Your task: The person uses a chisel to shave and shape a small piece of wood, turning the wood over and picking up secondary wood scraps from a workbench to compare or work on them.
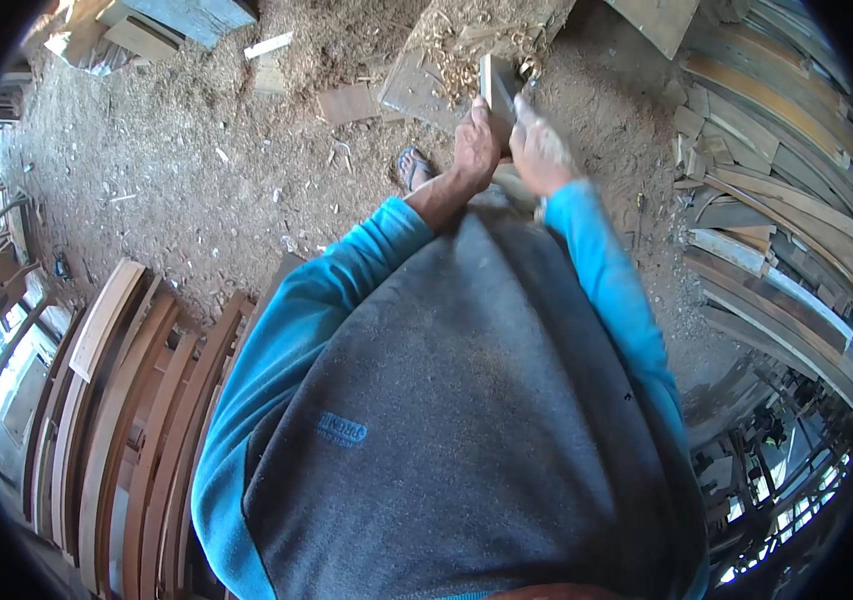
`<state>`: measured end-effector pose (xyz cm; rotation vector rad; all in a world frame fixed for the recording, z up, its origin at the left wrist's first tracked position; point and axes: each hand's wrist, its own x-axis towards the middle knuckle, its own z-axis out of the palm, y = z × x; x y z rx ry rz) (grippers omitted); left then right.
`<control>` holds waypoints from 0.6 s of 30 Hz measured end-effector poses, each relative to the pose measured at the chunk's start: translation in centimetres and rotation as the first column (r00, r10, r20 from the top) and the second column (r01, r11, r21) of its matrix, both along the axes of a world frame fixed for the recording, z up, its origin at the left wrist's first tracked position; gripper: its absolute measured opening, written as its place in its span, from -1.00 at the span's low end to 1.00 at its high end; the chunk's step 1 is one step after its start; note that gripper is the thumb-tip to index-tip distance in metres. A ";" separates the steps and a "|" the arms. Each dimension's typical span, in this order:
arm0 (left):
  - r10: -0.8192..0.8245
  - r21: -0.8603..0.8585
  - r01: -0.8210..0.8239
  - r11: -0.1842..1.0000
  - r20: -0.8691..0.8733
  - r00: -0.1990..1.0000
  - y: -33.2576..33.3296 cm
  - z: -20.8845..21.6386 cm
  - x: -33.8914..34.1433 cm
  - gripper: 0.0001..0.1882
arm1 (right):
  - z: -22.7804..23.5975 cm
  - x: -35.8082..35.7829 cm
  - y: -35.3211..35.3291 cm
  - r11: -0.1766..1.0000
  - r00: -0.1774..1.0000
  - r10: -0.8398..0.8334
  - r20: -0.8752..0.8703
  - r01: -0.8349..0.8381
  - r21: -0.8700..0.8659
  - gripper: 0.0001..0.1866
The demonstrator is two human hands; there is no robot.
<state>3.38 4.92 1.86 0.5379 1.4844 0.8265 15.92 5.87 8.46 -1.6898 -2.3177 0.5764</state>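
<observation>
My left hand (476,148) is closed around the near end of a short squared wooden piece (489,80), with the thumb laid along it. The piece points away from me and has a pale edge and a greyer side. Close against its right side is my right hand (544,152), smeared by motion, so its fingers and anything in them cannot be made out. Beneath and beyond the wood lies a flat board (411,88) with curled wood shavings (446,48) heaped on it.
Sawdust and chips cover the ground (196,170). My sandalled foot (414,168) stands left of the hands. Long timber pieces (136,400) are stacked at the lower left, and stacked planks (776,210) line the right side. A small offcut (346,103) lies beside the board.
</observation>
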 end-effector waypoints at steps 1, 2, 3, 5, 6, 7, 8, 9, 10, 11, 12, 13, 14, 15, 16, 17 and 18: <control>-0.040 0.038 0.043 0.998 -0.081 0.996 0.0 -1.5 -0.7 -0.35 | 2.6 -1.5 -0.8 0.932 0.993 -0.118 0.019 0.117 -0.343 -0.37; 0.015 0.013 -0.015 1.000 -0.010 1.000 0.3 1.4 -0.5 -0.34 | 3.7 -1.7 -2.0 0.907 0.991 -0.131 0.025 0.130 -0.400 -0.39; 0.080 -0.024 -0.079 0.997 0.054 0.995 0.0 3.1 -0.7 -0.34 | 4.1 -1.7 -1.6 0.901 0.988 -0.150 0.039 0.153 -0.407 -0.40; -0.018 -0.059 0.023 0.998 0.095 0.995 0.2 1.6 -1.7 -0.33 | 4.7 -2.0 -0.6 0.884 0.979 -0.187 0.079 0.202 -0.421 -0.42; 0.045 -0.079 -0.034 0.996 0.136 0.990 -0.3 1.4 -1.0 -0.33 | 2.4 -1.0 -1.1 0.962 0.995 -0.103 0.005 0.101 -0.254 -0.42; 0.087 -0.102 -0.069 0.992 0.177 0.980 -0.1 3.1 -0.3 -0.33 | 0.1 0.4 -1.5 0.999 1.000 -0.020 -0.023 0.019 -0.051 -0.42; 0.045 -0.066 -0.039 0.997 0.102 0.994 -0.3 2.8 -0.6 -0.33 | -0.6 0.3 -0.6 0.983 0.996 0.084 -0.020 -0.079 0.166 -0.42; 0.006 -0.032 -0.005 0.999 0.025 1.000 -0.7 2.1 -0.9 -0.34 | -0.5 0.6 -1.4 0.998 0.998 0.048 0.050 -0.046 -0.035 -0.39; -0.010 0.008 0.010 1.000 -0.053 0.999 -0.3 1.5 -1.1 -0.34 | 1.2 -0.3 -1.0 0.976 0.989 0.049 0.141 -0.017 -0.219 -0.36; 0.056 -0.066 -0.057 0.996 -0.012 0.998 0.2 2.9 -1.1 -0.34 | 5.1 -2.0 -0.7 0.897 0.993 -0.022 0.115 0.071 -0.436 -0.42; 0.032 -0.076 -0.031 0.997 0.007 0.999 0.1 1.7 -1.6 -0.34 | 9.4 -3.8 -0.4 0.774 0.986 -0.098 0.138 0.162 -0.612 -0.47; -0.015 -0.086 0.018 0.996 0.040 0.999 -0.3 0.8 -1.6 -0.34 | 8.5 -3.0 -0.8 0.846 0.989 -0.096 0.108 0.138 -0.514 -0.47; 0.010 -0.074 -0.005 0.997 0.067 0.998 -0.5 1.2 -0.8 -0.33 | 5.7 -1.4 -0.8 0.905 0.992 -0.102 0.079 0.126 -0.406 -0.47; 0.048 -0.056 -0.044 0.997 0.077 0.996 -0.2 1.6 -0.3 -0.33 | 4.0 -1.1 -0.9 0.950 0.993 -0.119 -0.015 0.110 -0.293 -0.47; 0.091 -0.034 -0.088 0.996 0.090 0.992 0.1 1.7 -0.2 -0.33 | 3.9 -1.5 0.0 0.983 0.989 -0.104 -0.102 0.087 -0.162 -0.46; 0.071 -0.013 -0.071 0.997 0.046 0.996 -0.1 1.3 -0.5 -0.33 | 3.9 -2.2 0.7 0.997 0.982 -0.070 -0.177 0.065 -0.032 -0.46; 0.052 0.007 -0.052 0.999 0.002 0.999 -0.8 0.8 -0.8 -0.33 | 4.9 -2.1 -0.2 0.943 0.989 -0.141 -0.035 0.124 -0.310 -0.46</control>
